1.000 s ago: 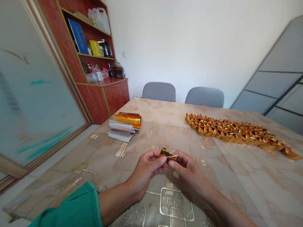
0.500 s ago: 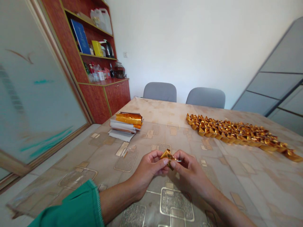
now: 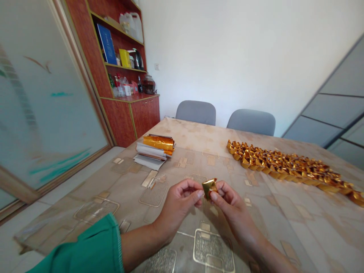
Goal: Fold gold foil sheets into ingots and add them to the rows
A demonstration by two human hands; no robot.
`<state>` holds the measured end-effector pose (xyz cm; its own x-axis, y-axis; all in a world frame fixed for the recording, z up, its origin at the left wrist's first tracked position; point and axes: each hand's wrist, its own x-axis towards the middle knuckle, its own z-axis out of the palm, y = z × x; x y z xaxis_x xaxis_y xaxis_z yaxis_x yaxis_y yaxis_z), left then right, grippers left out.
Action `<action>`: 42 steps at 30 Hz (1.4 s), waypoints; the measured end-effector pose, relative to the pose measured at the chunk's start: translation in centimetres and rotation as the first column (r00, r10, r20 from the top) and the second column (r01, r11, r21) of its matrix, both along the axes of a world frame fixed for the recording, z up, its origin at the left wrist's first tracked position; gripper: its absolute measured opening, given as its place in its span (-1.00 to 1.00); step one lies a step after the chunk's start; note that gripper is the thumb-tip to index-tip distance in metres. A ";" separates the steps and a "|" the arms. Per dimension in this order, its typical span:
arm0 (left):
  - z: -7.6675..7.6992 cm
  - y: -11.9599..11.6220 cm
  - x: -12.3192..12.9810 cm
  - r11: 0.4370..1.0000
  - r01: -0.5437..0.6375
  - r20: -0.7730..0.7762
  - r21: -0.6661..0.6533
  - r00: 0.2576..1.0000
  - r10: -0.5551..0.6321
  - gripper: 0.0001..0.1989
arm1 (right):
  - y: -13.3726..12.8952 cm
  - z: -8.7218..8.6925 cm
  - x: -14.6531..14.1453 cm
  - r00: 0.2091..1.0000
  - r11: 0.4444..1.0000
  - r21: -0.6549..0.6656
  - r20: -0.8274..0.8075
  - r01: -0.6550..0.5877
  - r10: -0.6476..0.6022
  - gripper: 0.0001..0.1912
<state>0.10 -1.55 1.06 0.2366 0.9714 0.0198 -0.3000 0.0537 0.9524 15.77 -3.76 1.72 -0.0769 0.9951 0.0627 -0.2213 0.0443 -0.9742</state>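
Note:
A small folded piece of shiny gold foil paper (image 3: pixel 209 187) is held up over the table between my two hands. My right hand (image 3: pixel 231 203) pinches its right side between thumb and fingers. My left hand (image 3: pixel 182 201) has thumb and forefinger closed at the piece's left corner. Some of the folds are hidden behind my fingers. To the right lie rows of folded gold foil paper ingots (image 3: pixel 278 163), packed side by side. At the left rests a curled stack of gold and white foil paper sheets (image 3: pixel 157 143).
The table (image 3: pixel 113 235) has a patterned cover under a clear sheet. Two grey chairs (image 3: pixel 196 111) (image 3: pixel 251 121) stand at its far side. A red-brown cabinet (image 3: pixel 145 113) with filled shelves and a frosted sliding door (image 3: pixel 51 113) are on the left.
The foil piece has turned so that a smooth, flat face shows, and it sits more toward my right hand. My left fingers have shifted to its corner. The view has swung slightly left.

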 end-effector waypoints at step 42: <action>0.2 0.0 0.2 0.994 -0.080 -0.068 0.080 0.994 0.086 -0.88 | 0.1 -2.6 0.4 0.954 0.965 0.262 0.283 0.021 -0.098 -0.83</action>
